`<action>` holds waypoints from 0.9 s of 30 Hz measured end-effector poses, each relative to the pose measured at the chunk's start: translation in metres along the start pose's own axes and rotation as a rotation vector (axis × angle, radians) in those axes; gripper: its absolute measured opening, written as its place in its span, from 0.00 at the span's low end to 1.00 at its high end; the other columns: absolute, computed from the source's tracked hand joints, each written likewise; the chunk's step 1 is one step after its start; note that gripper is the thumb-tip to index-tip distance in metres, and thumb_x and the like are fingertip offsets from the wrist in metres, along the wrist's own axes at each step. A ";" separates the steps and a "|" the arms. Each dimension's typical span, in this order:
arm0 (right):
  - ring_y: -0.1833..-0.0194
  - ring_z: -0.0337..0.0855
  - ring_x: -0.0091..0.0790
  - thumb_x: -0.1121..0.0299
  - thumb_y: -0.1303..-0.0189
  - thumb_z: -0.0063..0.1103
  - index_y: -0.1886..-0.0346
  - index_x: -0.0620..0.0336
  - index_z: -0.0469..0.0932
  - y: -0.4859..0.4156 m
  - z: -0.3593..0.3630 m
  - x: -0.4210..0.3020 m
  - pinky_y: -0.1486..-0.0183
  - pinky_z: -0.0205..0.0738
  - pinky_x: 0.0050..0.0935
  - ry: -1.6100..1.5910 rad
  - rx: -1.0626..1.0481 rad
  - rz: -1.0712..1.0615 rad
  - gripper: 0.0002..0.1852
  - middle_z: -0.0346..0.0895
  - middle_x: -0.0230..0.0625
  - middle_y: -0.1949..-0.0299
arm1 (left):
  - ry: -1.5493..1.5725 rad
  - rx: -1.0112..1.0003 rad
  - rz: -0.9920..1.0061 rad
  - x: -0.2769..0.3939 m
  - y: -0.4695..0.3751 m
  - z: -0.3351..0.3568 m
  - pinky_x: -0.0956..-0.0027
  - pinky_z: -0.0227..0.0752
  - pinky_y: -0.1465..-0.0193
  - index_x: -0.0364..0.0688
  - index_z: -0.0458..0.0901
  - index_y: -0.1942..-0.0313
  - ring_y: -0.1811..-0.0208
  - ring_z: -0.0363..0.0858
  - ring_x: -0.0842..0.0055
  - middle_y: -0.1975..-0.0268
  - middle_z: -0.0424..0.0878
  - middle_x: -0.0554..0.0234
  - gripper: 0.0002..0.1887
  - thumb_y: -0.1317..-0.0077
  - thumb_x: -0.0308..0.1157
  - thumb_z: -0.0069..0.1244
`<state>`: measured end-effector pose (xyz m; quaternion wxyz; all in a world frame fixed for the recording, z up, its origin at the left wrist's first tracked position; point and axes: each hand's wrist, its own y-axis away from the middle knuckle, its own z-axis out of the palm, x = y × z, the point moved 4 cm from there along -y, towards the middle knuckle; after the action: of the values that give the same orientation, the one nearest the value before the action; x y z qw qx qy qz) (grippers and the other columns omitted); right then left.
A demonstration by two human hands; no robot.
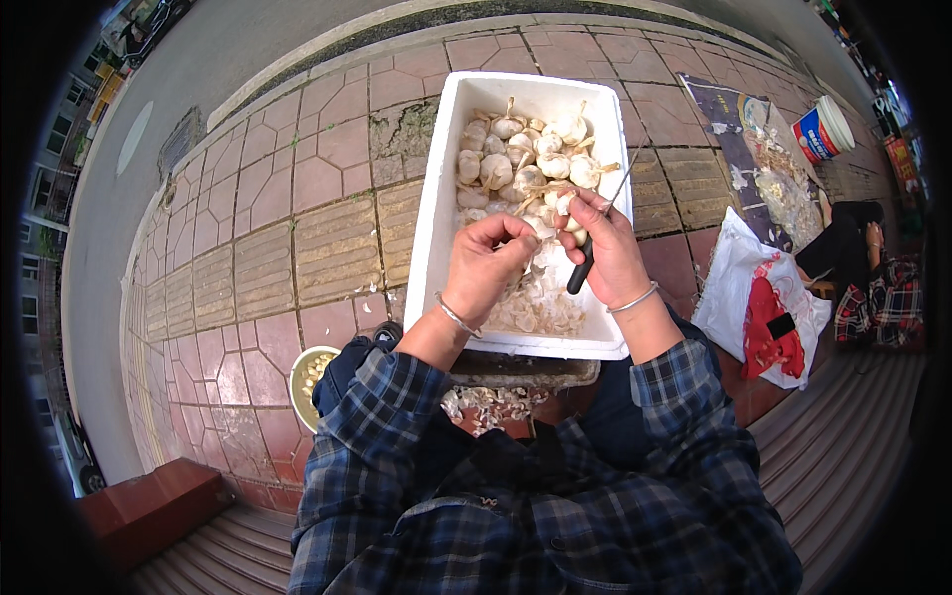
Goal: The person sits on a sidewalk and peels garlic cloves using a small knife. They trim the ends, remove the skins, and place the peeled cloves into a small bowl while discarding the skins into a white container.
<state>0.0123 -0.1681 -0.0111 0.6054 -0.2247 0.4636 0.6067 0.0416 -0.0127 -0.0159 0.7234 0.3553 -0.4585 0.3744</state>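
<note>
Over a white foam box (431,223), my right hand (599,238) grips a knife with a black handle (581,266), its thin blade pointing up and away. The same hand also holds garlic cloves (573,227) between thumb and fingers. My left hand (494,256) is just left of it, thumb and fingertips pinched together; whether something small is between them is hidden. Several whole garlic bulbs (520,149) fill the far part of the box. Loose garlic skins (535,309) lie in its near end.
A bowl of peeled cloves (296,387) stands at the left by my leg. More skins (487,409) lie on the ground below the box. To the right are a white sack (718,286) with a red bag (758,327), a plastic bucket (822,130) and another seated person (855,245).
</note>
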 end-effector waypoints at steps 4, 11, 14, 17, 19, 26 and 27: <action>0.75 0.70 0.16 0.63 0.39 0.60 0.57 0.59 0.74 0.001 0.000 -0.004 0.77 0.61 0.13 0.044 0.022 -0.008 0.12 0.75 0.32 0.69 | -0.166 -0.099 -0.051 -0.008 -0.002 -0.003 0.81 0.64 0.70 0.39 0.79 0.69 0.71 0.71 0.88 0.71 0.78 0.73 0.03 0.37 0.27 0.51; 0.77 0.66 0.12 0.71 0.43 0.63 0.56 0.62 0.79 0.003 0.007 -0.001 0.78 0.58 0.11 0.360 -0.113 -0.114 0.12 0.74 0.27 0.72 | -0.402 0.081 0.182 -0.008 -0.007 -0.007 0.78 0.65 0.75 0.37 0.81 0.66 0.77 0.72 0.86 0.76 0.78 0.70 0.05 0.41 0.28 0.55; 0.72 0.72 0.16 0.72 0.45 0.66 0.55 0.63 0.79 0.006 0.009 -0.005 0.68 0.68 0.16 0.517 -0.096 -0.175 0.14 0.78 0.26 0.70 | -0.088 0.045 0.002 0.004 -0.007 -0.004 0.81 0.64 0.74 0.35 0.80 0.67 0.76 0.71 0.88 0.75 0.78 0.71 0.04 0.39 0.27 0.55; 0.69 0.73 0.17 0.74 0.45 0.66 0.55 0.63 0.80 0.003 0.009 0.001 0.65 0.69 0.18 0.494 -0.136 -0.277 0.13 0.78 0.25 0.69 | -0.130 0.044 -0.017 0.006 -0.008 -0.007 0.83 0.62 0.75 0.35 0.80 0.67 0.75 0.70 0.90 0.75 0.77 0.72 0.05 0.38 0.28 0.55; 0.69 0.73 0.16 0.74 0.45 0.66 0.56 0.62 0.80 0.003 0.009 0.001 0.65 0.69 0.19 0.557 -0.137 -0.299 0.13 0.79 0.25 0.68 | -0.157 0.033 -0.039 0.003 -0.008 -0.010 0.83 0.62 0.76 0.35 0.80 0.65 0.77 0.69 0.90 0.75 0.77 0.73 0.06 0.38 0.29 0.56; 0.65 0.78 0.22 0.77 0.48 0.66 0.58 0.62 0.80 0.003 0.004 0.002 0.62 0.74 0.22 0.881 -0.110 -0.337 0.13 0.80 0.32 0.64 | -0.243 0.050 -0.100 0.002 -0.009 -0.010 0.83 0.63 0.76 0.35 0.80 0.67 0.76 0.70 0.90 0.74 0.77 0.71 0.05 0.39 0.27 0.56; 0.67 0.78 0.25 0.78 0.51 0.66 0.60 0.61 0.80 0.006 0.008 -0.002 0.64 0.73 0.24 0.926 -0.115 -0.446 0.13 0.79 0.32 0.66 | -0.275 0.054 -0.080 0.002 -0.009 -0.011 0.83 0.63 0.76 0.35 0.80 0.68 0.77 0.70 0.90 0.75 0.77 0.71 0.05 0.40 0.26 0.56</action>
<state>0.0096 -0.1612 -0.0037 0.4379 -0.5959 0.5899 0.3242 0.0542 -0.0072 -0.0188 0.6583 0.4404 -0.5287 0.3053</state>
